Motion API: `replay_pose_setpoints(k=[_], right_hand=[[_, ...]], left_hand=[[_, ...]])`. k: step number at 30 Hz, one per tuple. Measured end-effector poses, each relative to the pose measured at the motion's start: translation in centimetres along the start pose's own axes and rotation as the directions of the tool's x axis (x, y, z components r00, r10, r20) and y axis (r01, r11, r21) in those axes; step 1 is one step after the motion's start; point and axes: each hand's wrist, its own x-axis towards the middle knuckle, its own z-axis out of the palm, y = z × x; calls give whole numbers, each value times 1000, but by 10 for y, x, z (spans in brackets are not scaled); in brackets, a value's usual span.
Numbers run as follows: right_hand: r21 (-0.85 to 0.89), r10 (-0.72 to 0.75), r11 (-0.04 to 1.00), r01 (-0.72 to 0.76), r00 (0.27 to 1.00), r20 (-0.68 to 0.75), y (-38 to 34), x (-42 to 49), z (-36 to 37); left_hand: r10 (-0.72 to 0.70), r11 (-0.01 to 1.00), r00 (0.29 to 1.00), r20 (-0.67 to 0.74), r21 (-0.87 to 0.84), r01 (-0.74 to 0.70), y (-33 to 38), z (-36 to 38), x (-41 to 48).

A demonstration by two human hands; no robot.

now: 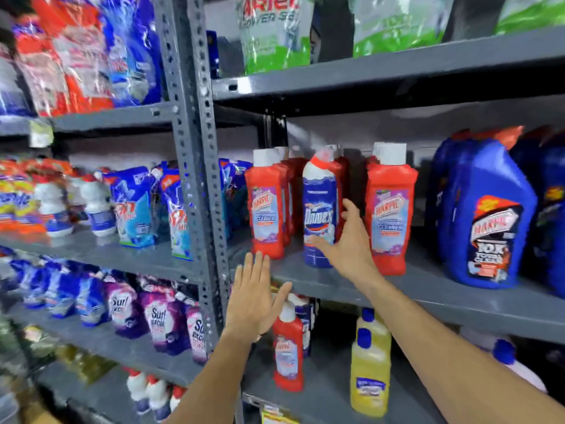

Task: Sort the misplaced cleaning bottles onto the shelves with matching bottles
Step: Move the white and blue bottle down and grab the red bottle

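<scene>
A blue and white Domex bottle [318,206] with a red-ringed cap stands on the middle shelf [434,290] between rows of red Harpic bottles [265,209]. My right hand [345,243] is spread at its lower right side, with the thumb across the front of the label and the fingers beside it; no firm grip shows. My left hand [255,298] is held flat with straight fingers in front of the shelf edge, holding nothing. On the shelf below, one red Harpic bottle [288,347] stands beside yellow bottles [370,362].
Large blue Harpic jugs [486,215] fill the right of the middle shelf. A grey slotted upright [198,166] divides the racks. Detergent pouches [134,206] crowd the left shelves, and green and white bags [275,32] sit on top.
</scene>
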Motion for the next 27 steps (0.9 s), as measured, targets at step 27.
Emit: replay_pose_setpoints(k=[27], right_hand=[[150,-8,988,32,988,-154,-21,-68,-15]], left_hand=[[-59,995,981,-183,-85,44,2,17,-41]])
